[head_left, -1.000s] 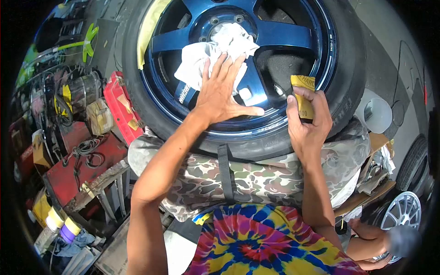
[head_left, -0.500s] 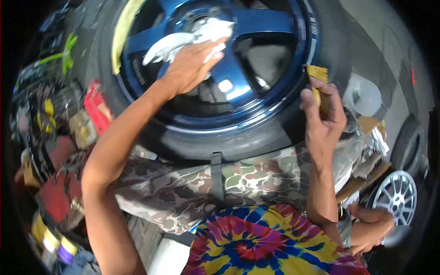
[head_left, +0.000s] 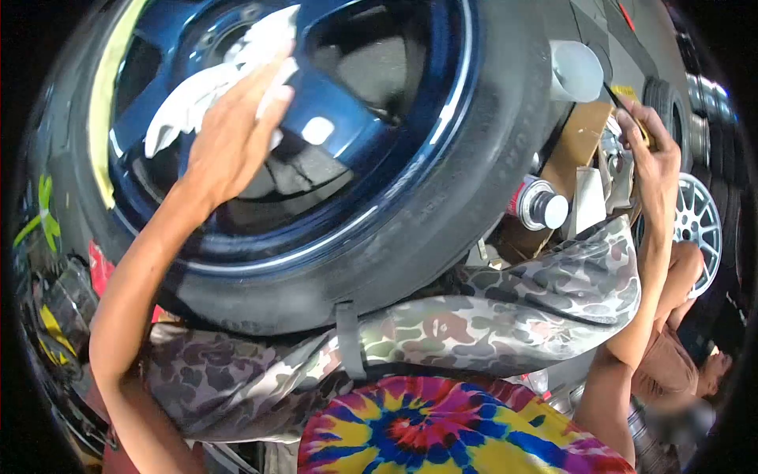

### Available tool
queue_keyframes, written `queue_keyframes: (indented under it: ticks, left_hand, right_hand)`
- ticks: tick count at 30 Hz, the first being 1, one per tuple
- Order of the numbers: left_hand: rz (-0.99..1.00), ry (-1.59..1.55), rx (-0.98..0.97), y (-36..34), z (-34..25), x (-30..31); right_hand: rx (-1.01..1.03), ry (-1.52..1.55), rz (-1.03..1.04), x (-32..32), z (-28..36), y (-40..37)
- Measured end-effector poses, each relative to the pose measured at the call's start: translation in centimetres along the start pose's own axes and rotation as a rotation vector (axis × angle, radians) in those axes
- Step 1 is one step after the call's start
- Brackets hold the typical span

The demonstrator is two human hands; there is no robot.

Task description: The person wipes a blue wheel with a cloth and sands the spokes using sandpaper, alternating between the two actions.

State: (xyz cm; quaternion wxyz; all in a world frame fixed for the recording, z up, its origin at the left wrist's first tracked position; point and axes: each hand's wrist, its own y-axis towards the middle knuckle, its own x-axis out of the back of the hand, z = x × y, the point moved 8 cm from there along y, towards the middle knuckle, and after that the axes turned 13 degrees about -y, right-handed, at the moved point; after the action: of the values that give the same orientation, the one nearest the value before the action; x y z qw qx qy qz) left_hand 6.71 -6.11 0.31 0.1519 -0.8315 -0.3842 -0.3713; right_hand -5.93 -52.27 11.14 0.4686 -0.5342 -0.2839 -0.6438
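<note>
A tyre (head_left: 474,182) with a glossy dark blue wheel rim (head_left: 371,134) rests on my camouflage-clad lap (head_left: 505,316). My left hand (head_left: 233,134) presses a white cloth (head_left: 213,79) against a spoke of the rim. My right hand (head_left: 649,150) is off to the right of the tyre, over a cluttered box, and pinches a folded piece of yellow sandpaper (head_left: 629,96). Yellow masking tape (head_left: 106,87) runs along the rim's left side.
A spray can (head_left: 537,205) with a white cap lies in a cardboard box (head_left: 572,150) beside the tyre, with a white plastic cup (head_left: 575,69) above it. A silver alloy wheel (head_left: 699,217) stands at the right. Another person sits low at the right edge (head_left: 679,347). Red tools lie at the left (head_left: 99,265).
My view swung right and the tyre shifted left in frame. My right hand left the rim's edge with the sandpaper and reached right over the box. My left hand stayed on the cloth.
</note>
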Motion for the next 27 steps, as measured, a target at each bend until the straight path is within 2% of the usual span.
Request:
queue_keyframes:
  ticks: [2,4,6,10,11,14,16,18,27]
  left_hand:
    - [0.008,-0.064,0.009,-0.7,-0.1,0.4]
    - [0.105,-0.06,-0.023,-1.1,0.4,0.7]
    - [0.118,-0.086,-0.056,-0.7,0.4,1.0]
    - [0.022,0.008,-0.149,-2.1,0.6,1.7]
    - [-0.045,-0.012,-0.222,-2.4,0.6,1.9]
    - [-0.077,-0.035,-0.151,-2.2,-0.2,2.3]
    - [-0.155,-0.069,-0.181,-2.2,-1.1,2.7]
    - [-0.053,-0.088,-0.025,-2.2,-0.5,1.8]
    - [-0.167,-0.113,0.059,-1.4,-0.8,1.8]
  right_hand:
    - [0.256,-0.129,-0.151,1.6,4.3,-1.8]
    - [0.261,-0.176,-0.166,3.0,6.0,-1.9]
    - [0.304,-0.143,-0.196,4.0,6.4,-0.5]
    - [0.405,-0.41,-0.273,4.8,10.5,-0.4]
    - [0.383,-0.401,-0.289,4.8,11.1,-0.7]
    - [0.429,-0.328,-0.313,3.8,11.8,-1.8]
    - [0.324,-0.364,-0.241,2.9,11.7,-1.8]
    - [0.312,-0.326,-0.257,2.8,11.1,-1.3]
    - [0.333,-0.36,-0.232,1.2,13.4,-0.9]
